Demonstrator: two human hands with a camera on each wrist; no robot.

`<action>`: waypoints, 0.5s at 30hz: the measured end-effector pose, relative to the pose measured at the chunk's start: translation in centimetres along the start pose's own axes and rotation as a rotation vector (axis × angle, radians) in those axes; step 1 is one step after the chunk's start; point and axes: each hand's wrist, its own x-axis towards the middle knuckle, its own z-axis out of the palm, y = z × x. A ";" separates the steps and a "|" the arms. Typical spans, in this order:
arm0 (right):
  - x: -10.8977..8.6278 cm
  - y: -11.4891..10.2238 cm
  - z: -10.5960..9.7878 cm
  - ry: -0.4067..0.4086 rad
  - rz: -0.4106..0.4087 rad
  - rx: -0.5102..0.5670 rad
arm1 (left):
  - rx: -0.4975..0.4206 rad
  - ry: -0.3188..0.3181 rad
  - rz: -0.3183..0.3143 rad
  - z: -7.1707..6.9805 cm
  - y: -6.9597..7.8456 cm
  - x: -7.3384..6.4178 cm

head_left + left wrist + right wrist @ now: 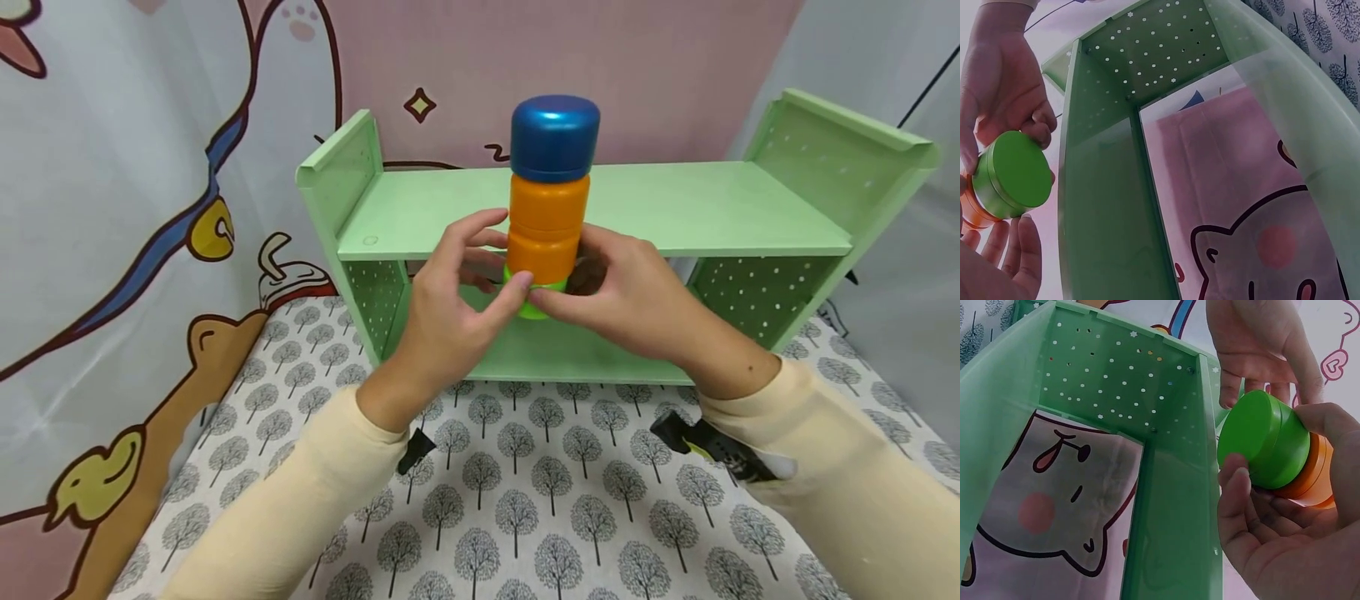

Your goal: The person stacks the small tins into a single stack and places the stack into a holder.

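A stack of round canisters stands upright in the air, with a shiny blue top [555, 137], an orange middle [547, 221] and a green bottom piece [1021, 172]. My left hand [453, 300] curves round its left side, thumb on the lower front and fingertips at the side. From the right, my right hand [630, 283] grips the lower part, its thumb across the front and its fingers behind. In the right wrist view the right hand [1297, 544] curls round the green end [1263, 440]. The far side of the stack is hidden in the head view.
Behind the stack stands a light green two-level shelf [720, 208] with raised sides dotted with holes. It rests on a cloth [517, 508] printed with trees. A cartoon curtain [142, 150] hangs at the left and back.
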 end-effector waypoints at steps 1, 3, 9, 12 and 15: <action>0.1 0.0 0.0 0.001 0.002 -0.004 | 0.001 0.002 0.000 0.0 0.0 0.0; 0.1 -0.1 -0.1 0.004 0.004 -0.012 | 0.003 0.005 0.002 -0.1 0.0 0.1; 0.5 -0.2 -0.2 0.010 0.006 -0.021 | 0.002 0.001 -0.001 -0.1 0.0 0.4; 0.7 -0.2 -0.2 0.003 0.017 -0.009 | 0.004 0.000 -0.006 -0.2 0.0 0.5; 0.8 -0.3 -0.3 -0.006 0.034 0.014 | 0.007 -0.002 -0.012 -0.2 -0.1 0.7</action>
